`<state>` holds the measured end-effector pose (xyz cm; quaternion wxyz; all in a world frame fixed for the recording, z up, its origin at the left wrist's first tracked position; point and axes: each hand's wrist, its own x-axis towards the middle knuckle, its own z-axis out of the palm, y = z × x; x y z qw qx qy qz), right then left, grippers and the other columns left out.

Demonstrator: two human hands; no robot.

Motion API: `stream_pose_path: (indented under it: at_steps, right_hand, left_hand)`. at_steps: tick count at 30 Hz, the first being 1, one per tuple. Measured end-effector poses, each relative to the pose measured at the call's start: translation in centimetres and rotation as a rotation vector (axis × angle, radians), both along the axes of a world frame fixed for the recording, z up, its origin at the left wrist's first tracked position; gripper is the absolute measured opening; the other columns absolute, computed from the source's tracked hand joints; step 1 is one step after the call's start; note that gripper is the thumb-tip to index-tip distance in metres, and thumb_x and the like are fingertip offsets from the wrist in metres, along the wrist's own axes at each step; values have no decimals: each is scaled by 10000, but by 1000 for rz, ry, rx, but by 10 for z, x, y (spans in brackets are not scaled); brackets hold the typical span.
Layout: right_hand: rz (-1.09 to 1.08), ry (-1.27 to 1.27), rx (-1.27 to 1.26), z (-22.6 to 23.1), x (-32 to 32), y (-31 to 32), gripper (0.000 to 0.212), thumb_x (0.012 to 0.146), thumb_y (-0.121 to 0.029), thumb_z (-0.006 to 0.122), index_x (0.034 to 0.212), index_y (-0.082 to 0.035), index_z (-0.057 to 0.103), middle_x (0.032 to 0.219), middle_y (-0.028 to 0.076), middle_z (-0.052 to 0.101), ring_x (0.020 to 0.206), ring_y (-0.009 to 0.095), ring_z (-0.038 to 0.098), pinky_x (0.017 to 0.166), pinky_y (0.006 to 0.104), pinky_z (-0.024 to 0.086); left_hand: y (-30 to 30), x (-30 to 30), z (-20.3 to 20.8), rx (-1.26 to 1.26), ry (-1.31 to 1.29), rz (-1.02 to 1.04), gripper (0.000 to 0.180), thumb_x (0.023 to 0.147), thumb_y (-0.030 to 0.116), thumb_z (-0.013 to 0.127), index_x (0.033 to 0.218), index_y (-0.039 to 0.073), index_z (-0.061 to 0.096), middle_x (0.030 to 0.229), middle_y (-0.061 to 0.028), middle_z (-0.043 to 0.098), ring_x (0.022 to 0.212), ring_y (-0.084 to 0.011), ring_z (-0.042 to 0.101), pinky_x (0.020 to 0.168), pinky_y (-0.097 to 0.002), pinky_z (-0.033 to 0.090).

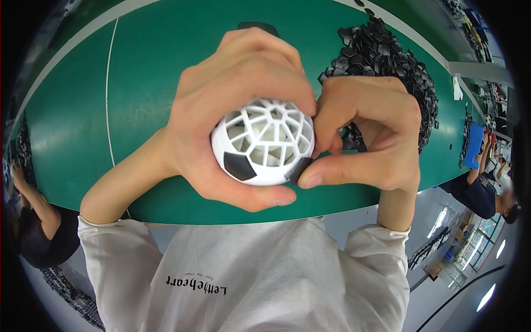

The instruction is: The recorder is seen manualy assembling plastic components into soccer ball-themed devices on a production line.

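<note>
My left hand [232, 88] is wrapped round a white plastic ball [268, 138] with an openwork lattice top, patterned like a football. Through the gaps, something white shows inside. A black five-sided panel [239, 167] sits flush in the ball's lower left side. At the lower right, the thumb and fingers of my right hand [381, 133] pinch another black panel [300, 169] against the ball. Whether that panel is seated cannot be told. More black pieces [353, 138] show within the curl of my right hand, partly hidden by the fingers.
A heap of loose black panels [381, 61] lies on the green table [149, 72] beyond my right hand. A dark object [258, 26] shows behind my left hand. Other people are at the left [47, 227] and right [475, 193], where a blue bin [474, 145] stands.
</note>
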<state>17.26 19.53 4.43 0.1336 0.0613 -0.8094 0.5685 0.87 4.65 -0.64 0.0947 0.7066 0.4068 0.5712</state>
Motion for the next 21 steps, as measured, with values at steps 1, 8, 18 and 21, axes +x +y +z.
stream_pose_path:
  at_steps: [1, 8, 18, 21]
  right_hand:
    - [17, 3, 22, 0, -1, -1, 299, 552, -111, 933, 690, -36, 678, 637, 24, 611, 534, 112, 533, 505, 256, 339]
    - [-6, -88, 90, 8, 1, -5, 303, 571, -138, 935, 686, -33, 675, 635, 26, 615, 531, 112, 548, 490, 258, 343]
    - [-142, -172, 87, 32, -5, 5, 257, 842, -209, 818, 807, -2, 671, 664, 50, 631, 596, 120, 587, 572, 275, 467]
    - [-384, -107, 159, 29, 31, 36, 193, 918, -149, 742, 816, -1, 673, 702, 8, 628, 625, 62, 566, 583, 221, 444]
  left_hand:
    - [-2, 2, -2, 12, -10, 7, 714, 538, 341, 892, 1109, 38, 589, 960, -167, 692, 934, -343, 608, 798, -448, 469]
    - [-3, 4, 0, 15, 6, 22, 653, 548, 317, 865, 1073, 30, 604, 937, -169, 690, 899, -348, 615, 790, -451, 455]
    - [-10, -46, 14, -235, -451, -216, 817, 752, 634, 638, 1267, 18, 491, 1089, -229, 619, 1247, -382, 477, 1122, -537, 370]
    - [-37, -53, 15, -215, -910, 31, 802, 928, 582, 406, 1388, -73, 466, 1208, -263, 629, 1312, -365, 504, 1167, -479, 271]
